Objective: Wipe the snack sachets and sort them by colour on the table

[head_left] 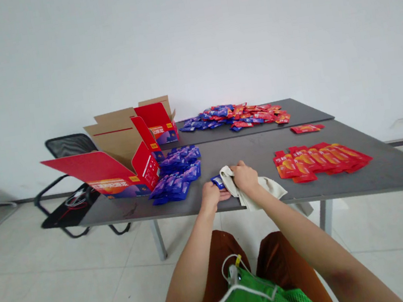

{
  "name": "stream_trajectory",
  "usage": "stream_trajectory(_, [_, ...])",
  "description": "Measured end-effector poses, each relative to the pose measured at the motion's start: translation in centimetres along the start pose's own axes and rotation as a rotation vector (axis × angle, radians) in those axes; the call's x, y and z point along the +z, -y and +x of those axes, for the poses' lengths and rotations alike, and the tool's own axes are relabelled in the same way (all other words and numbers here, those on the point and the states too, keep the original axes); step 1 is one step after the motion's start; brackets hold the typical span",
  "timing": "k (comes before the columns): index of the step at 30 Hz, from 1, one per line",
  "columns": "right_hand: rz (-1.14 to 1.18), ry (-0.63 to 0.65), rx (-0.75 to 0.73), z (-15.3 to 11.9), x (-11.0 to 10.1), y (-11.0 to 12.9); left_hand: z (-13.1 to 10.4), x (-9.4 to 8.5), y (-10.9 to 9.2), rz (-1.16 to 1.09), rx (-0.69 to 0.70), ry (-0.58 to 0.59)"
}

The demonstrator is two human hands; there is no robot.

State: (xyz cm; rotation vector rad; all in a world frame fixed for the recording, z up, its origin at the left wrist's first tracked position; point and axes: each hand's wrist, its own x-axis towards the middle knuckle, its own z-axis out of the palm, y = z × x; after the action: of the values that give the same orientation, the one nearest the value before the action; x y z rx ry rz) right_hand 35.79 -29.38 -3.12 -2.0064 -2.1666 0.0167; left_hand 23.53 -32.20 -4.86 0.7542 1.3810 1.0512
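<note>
Near the table's front edge, my left hand holds a blue packet, its fingers partly under it. Closed on a pale cloth, my right hand is just right of the packet. Part of the cloth covers the packet's right side, and the rest trails right under my wrist. To the left lie blue packets in overlapping piles. Red packets form an overlapping row on the right.
Open red cartons stand at the left, flaps raised. A mixed heap of red and blue packets lies at the back, and a lone red packet at the right. A black chair is behind the table's left end.
</note>
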Motion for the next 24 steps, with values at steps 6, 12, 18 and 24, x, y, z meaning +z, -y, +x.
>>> stream_trajectory(6, [0.007,0.018,-0.256,-1.1,-1.0,-0.4,-0.7,-1.3,-0.7,-0.045,-0.069,0.098])
stream_trajectory(12, [0.101,0.049,-0.604,-2.8,-1.3,0.4,-0.1,-3.7,-1.9,-0.296,-0.228,0.331])
stream_trajectory(18, [0.028,0.026,-0.232,-1.0,-0.8,-2.1,0.5,-3.6,-2.9,-0.191,-0.387,0.423])
stream_trajectory(24, [-0.073,-0.010,-0.003,0.4,-0.6,-4.4,1.4,-2.3,-3.1,-0.010,-0.357,0.345])
